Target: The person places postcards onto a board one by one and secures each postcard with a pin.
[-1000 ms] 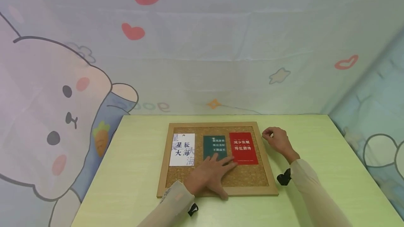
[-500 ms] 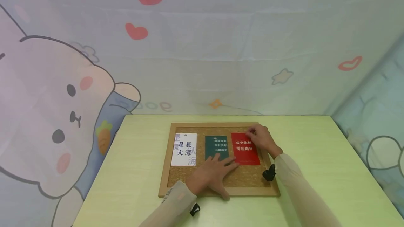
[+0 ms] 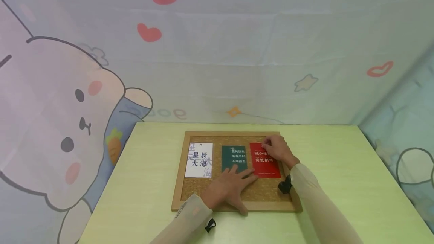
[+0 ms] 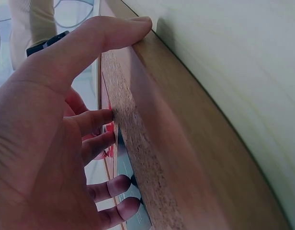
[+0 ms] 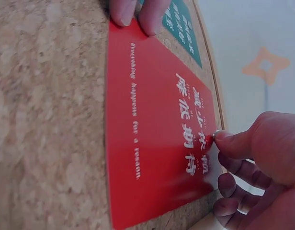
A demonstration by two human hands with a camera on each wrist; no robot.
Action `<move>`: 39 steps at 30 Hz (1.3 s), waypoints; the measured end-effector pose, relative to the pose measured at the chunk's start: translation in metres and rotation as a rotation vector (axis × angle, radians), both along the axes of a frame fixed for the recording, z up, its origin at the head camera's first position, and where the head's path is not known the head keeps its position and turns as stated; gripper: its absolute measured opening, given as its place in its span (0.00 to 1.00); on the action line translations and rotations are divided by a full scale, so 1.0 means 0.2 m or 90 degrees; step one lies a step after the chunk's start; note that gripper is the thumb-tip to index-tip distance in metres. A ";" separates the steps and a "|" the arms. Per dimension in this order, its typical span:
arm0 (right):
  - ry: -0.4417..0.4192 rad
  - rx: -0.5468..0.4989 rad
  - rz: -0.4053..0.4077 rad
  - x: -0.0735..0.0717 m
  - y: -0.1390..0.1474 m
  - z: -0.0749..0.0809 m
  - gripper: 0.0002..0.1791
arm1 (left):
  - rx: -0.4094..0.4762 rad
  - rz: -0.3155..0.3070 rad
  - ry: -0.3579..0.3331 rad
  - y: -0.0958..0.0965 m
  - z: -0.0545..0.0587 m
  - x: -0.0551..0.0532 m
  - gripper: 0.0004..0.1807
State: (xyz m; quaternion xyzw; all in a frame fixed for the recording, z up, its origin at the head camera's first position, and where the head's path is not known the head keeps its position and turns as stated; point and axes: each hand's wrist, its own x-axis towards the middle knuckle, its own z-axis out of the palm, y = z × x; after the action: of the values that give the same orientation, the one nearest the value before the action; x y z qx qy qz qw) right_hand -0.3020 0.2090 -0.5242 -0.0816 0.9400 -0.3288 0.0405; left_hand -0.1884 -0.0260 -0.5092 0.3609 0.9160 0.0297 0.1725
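A red card (image 3: 266, 169) with white lettering lies on the wood-framed cork board (image 3: 268, 194). At its top edge my right hand (image 3: 280, 150) pinches a small metallic thumbtack (image 5: 216, 135) between thumb and finger, against the card. Spread over the lower part of the board is my left hand (image 3: 228, 188). Its fingertips touch the bottom of the green card (image 3: 233, 156) and the lower left corner of the red one, while the thumb rests on the front frame. The left wrist view shows those fingers (image 4: 119, 184) nearly straight.
To the left on the board is a white card (image 3: 198, 165) with dark characters and a small tack at its top. The board lies on a pale yellow-green table (image 3: 145, 183). Behind stands a printed cloth backdrop (image 3: 220, 48).
My right hand has moved left from beside the board's right frame to the top of the red card, bringing the thumbtack onto it. My left hand has stayed on the board.
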 end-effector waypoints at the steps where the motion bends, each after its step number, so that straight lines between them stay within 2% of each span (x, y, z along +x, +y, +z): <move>1: -0.003 -0.001 -0.002 0.00 0.00 0.00 0.10 | -0.001 -0.001 0.000 0.00 0.00 0.00 0.63; 11: -0.049 0.005 -0.010 -0.03 -0.02 0.05 0.11 | -0.004 -0.005 0.007 0.00 -0.01 0.00 0.63; 18: -0.135 -0.025 -0.030 -0.06 -0.01 0.10 0.11 | 0.002 -0.010 0.010 0.00 -0.01 0.00 0.63; 27: -0.252 -0.042 -0.083 -0.17 -0.02 0.10 0.10 | -0.005 -0.013 0.015 0.00 0.00 -0.01 0.63; 39: -0.293 0.012 -0.107 -0.20 -0.08 0.16 0.07 | -0.011 -0.009 0.011 -0.01 -0.01 0.00 0.64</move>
State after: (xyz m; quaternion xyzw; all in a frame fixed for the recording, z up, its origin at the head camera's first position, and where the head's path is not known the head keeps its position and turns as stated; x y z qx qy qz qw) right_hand -0.3413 0.1925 -0.4916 0.0747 0.9124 -0.3323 0.2269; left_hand -0.1894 -0.0271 -0.5114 0.3662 0.9152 0.0172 0.1677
